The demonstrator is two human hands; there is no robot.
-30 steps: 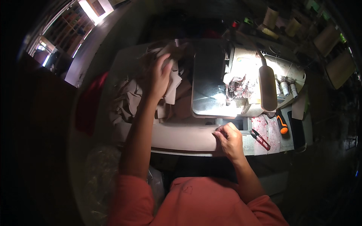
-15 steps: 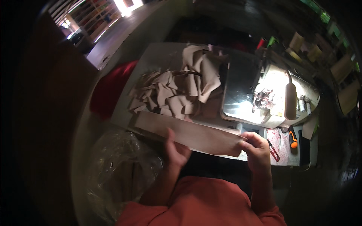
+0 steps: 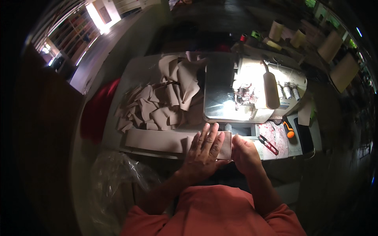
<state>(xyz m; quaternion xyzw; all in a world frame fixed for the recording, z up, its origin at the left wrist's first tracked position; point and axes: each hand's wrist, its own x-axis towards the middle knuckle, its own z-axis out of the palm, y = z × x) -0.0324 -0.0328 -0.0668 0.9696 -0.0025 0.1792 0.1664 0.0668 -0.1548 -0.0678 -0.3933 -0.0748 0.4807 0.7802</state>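
Note:
A long beige strip of fabric (image 3: 157, 141) lies along the near edge of the table, its right end doubled over onto itself. My left hand (image 3: 202, 159) rests flat on the doubled part, fingers stretched out and pointing away from me. At the folded right end, my right hand (image 3: 247, 154) is closed, with thumb and curled fingers against the fabric edge; the fingertips are partly hidden. Beyond the strip is a loose heap of beige fabric pieces (image 3: 151, 104).
A lit sewing machine (image 3: 222, 84) stands beyond my hands. To the right lie red-handled thread snips (image 3: 268, 144), an orange-and-black tool (image 3: 289, 130) and a dark flat object (image 3: 303, 135). Thread cones (image 3: 277, 30) stand behind. A clear plastic bag (image 3: 114, 181) hangs at the near left.
The strip, held stretched out before, now lies on the table with its right end folded over. My left hand has moved right and flattened onto it. The view has shifted.

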